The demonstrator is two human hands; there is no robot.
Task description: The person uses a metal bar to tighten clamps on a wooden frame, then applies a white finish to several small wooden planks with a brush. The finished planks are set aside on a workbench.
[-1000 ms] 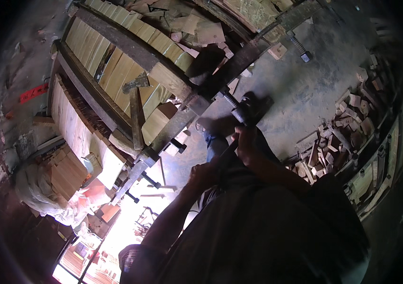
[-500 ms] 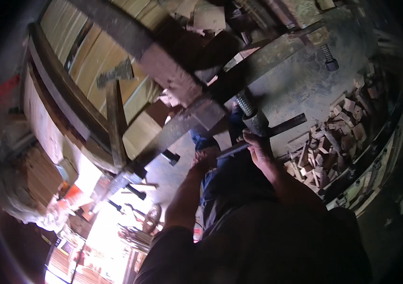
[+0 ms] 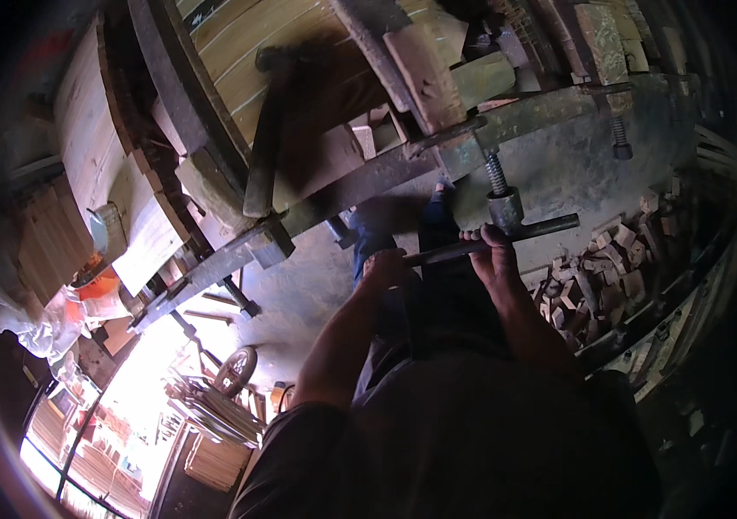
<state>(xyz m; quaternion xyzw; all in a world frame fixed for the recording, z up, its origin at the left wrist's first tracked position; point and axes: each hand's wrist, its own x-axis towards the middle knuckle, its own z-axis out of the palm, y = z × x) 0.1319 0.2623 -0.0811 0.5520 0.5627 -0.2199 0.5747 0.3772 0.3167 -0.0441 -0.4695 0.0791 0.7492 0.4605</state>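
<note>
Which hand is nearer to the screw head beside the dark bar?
Right. Your right hand grips the dark bar just below the screw head; your left hand holds its left end, farther off.

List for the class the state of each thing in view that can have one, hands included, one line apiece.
Left hand: closed around the metal bar
Right hand: closed around the metal bar
Metal bar: held slantwise
Clamp screw: thread partly exposed
Long-handled tool: lying unheld over the boards
Boards: laid side by side
Wood offcuts: heaped loosely
</note>
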